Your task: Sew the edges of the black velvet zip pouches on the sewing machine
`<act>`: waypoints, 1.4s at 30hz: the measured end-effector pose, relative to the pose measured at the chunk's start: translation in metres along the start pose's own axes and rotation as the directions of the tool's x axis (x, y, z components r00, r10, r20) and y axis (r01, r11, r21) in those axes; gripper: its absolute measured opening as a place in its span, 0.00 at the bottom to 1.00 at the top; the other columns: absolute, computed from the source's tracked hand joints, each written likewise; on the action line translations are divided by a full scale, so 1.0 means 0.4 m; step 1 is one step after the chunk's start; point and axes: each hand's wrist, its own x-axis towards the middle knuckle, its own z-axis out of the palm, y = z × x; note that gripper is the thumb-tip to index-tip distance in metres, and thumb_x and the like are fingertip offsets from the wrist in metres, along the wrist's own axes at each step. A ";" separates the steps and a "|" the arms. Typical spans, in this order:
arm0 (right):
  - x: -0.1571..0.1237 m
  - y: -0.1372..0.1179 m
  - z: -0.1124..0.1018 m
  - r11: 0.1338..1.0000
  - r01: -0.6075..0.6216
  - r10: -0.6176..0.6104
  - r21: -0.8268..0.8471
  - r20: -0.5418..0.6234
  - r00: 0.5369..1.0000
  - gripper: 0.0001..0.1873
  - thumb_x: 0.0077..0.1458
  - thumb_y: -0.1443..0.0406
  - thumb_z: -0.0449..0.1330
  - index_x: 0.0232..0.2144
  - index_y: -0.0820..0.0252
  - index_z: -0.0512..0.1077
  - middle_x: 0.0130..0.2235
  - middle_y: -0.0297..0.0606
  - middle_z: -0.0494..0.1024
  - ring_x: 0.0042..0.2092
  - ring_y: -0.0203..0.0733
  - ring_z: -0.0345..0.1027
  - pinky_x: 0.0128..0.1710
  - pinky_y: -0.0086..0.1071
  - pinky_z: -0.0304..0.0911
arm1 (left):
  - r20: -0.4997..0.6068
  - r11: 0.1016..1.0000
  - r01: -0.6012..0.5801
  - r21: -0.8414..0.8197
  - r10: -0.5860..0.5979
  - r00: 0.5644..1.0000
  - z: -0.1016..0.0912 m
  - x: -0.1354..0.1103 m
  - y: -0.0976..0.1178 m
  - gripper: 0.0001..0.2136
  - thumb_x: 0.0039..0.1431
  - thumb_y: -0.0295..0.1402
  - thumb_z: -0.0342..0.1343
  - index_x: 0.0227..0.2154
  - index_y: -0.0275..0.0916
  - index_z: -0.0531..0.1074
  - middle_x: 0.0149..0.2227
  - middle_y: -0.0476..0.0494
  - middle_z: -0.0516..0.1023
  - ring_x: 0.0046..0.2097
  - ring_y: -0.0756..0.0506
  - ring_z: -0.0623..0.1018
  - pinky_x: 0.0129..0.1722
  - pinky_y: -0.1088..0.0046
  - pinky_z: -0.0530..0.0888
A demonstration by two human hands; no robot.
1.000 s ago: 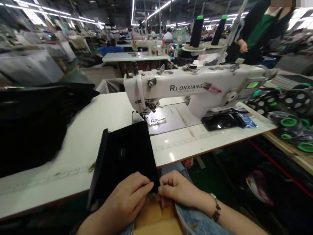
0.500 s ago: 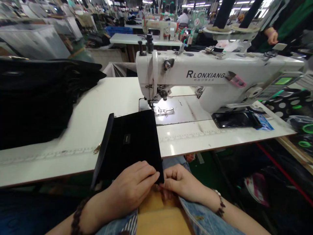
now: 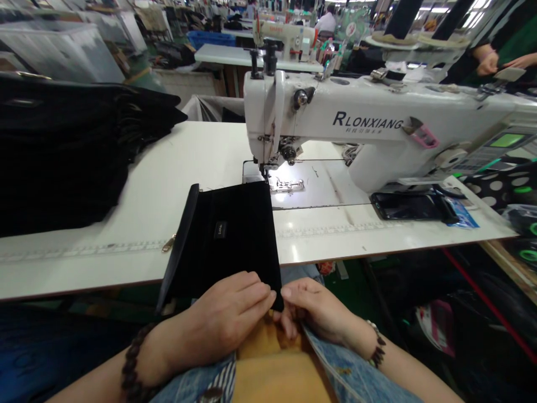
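Observation:
A flat black fabric pouch (image 3: 243, 235) lies partly on the table, its near end hanging over the front edge. It bears a small dark label (image 3: 220, 229), and a gold zipper pull (image 3: 168, 243) sticks out at its left side. The far right corner sits under the needle and presser foot (image 3: 265, 172) of a white sewing machine (image 3: 319, 103). My left hand (image 3: 235, 305) is closed on the pouch's near end, fingers over the top. At the near right corner, my right hand (image 3: 308, 305) pinches the edge between thumb and curled fingers; the fingertips are partly hidden.
Black bags (image 3: 62, 157) are piled on the table's left. A phone (image 3: 411, 206) lies at the right, below the machine arm. A pink-handled tool (image 3: 423, 134) is fixed to the machine. Another person's hands (image 3: 489, 61) show at the upper right.
The view has shifted slightly, so the machine appears higher and further right. My right thumb has risen a little along the pouch's edge, with the fingers now curled lower. My left hand keeps its hold.

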 end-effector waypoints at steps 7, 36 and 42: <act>0.002 -0.007 -0.002 0.999 -0.009 0.008 -0.040 -0.020 1.000 0.19 0.44 0.54 0.62 0.20 0.68 0.69 0.13 0.32 0.68 0.14 0.27 0.57 0.18 0.22 0.51 | -0.040 0.998 0.003 0.056 -0.001 0.999 -0.007 0.002 0.000 0.07 0.60 0.24 0.46 0.39 0.27 0.67 0.33 0.40 0.73 0.34 0.45 0.70 0.34 0.67 0.72; 0.047 -0.128 -0.028 -0.457 0.375 -0.435 -0.807 0.570 0.697 0.14 0.57 0.74 0.45 0.23 0.63 0.64 0.23 0.34 0.64 0.25 0.35 0.52 0.26 0.32 0.47 | 0.113 0.992 0.121 0.016 -0.122 0.986 0.032 0.033 -0.104 0.09 0.59 0.23 0.41 0.32 0.34 0.67 0.30 0.44 0.71 0.32 0.48 0.70 0.37 0.71 0.71; 0.099 -0.162 -0.051 -0.303 0.345 -0.468 -0.888 0.454 0.758 0.14 0.57 0.73 0.46 0.22 0.61 0.64 0.22 0.32 0.65 0.24 0.34 0.53 0.26 0.30 0.48 | 0.205 0.986 0.124 0.113 -0.145 0.968 0.011 0.058 -0.153 0.06 0.57 0.23 0.46 0.33 0.34 0.67 0.33 0.43 0.72 0.34 0.47 0.70 0.37 0.70 0.70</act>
